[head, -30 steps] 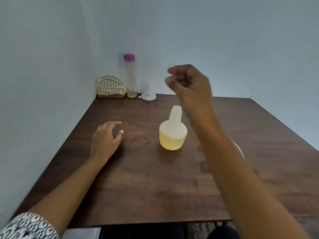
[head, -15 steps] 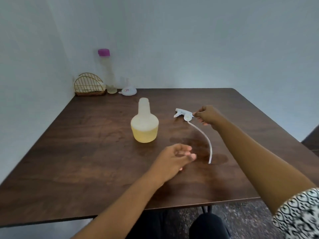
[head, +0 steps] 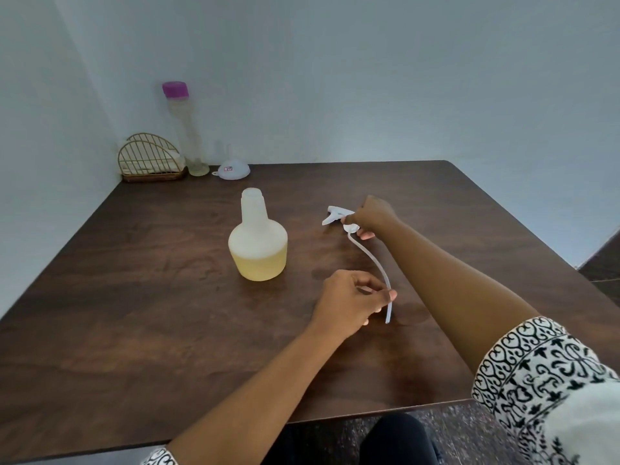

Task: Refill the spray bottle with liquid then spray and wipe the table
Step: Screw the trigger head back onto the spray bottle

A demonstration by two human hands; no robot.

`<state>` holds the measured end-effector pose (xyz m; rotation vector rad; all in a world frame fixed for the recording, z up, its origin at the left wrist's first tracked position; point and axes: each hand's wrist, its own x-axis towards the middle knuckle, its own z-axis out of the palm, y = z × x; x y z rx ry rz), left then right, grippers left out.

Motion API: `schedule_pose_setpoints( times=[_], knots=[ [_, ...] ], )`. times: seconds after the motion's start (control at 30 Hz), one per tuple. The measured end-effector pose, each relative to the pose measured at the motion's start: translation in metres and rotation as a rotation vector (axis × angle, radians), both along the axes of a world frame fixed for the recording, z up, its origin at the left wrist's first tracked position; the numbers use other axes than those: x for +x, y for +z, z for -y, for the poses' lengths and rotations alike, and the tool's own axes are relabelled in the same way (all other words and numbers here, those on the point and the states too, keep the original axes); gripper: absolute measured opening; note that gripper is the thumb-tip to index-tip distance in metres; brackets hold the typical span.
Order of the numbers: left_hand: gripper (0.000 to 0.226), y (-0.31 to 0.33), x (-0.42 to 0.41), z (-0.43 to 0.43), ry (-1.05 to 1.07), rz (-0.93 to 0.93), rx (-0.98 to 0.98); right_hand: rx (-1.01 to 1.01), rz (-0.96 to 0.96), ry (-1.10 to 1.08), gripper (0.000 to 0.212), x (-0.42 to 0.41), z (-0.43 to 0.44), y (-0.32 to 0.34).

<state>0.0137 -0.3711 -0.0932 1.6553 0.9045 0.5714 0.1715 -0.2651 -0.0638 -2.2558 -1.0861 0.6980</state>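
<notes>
Right hand hides part of the sprayer head (funnel label unreadable).

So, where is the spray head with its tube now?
In the head view, the spray head is right of the open bottle, gripped by the right hand; the left hand pinches its tube.

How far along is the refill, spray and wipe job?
Looks done: spray bottle holds yellow liquid, neck open. In hand: right hand grips the spray head, left hand pinches its dip tube. Left: feed tube in, screw head on, spray, wipe the table.
</notes>
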Motion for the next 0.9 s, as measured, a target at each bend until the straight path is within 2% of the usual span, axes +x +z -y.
schedule_pose_setpoints(
  times=[0.07,0.1,0.3,0.4,0.53,0.7,0.83,0.9],
  knots=[
    [0.014,0.005,-0.008,0.0,-0.003,0.026,0.017,0.006,-0.151,-0.072,0.003,0.001,0.002,0.002],
    [0.014,0.009,-0.012,0.0,-0.001,0.041,0.029,0.016,-0.235,-0.11,0.005,0.0,0.003,0.003],
    [0.005,0.045,-0.053,-0.001,0.056,0.192,0.132,0.253,-0.898,-0.243,0.047,-0.007,0.021,0.032],
    [0.004,0.069,-0.073,-0.009,0.13,0.197,0.281,0.443,-1.186,-0.278,0.061,-0.011,0.027,0.053],
    [0.009,0.104,-0.096,-0.03,0.215,0.209,0.407,0.67,-1.457,-0.287,0.059,-0.024,0.03,0.078],
    [0.012,0.142,-0.121,-0.068,0.279,0.249,0.48,0.91,-1.609,-0.299,0.036,-0.043,0.027,0.097],
    [0.012,0.144,-0.126,-0.1,0.316,0.218,0.475,0.987,-1.607,-0.36,0.01,-0.055,0.022,0.099],
    [0.008,0.138,-0.126,-0.112,0.33,0.206,0.451,0.996,-1.588,-0.388,0.005,-0.058,0.021,0.093]
  ],
)
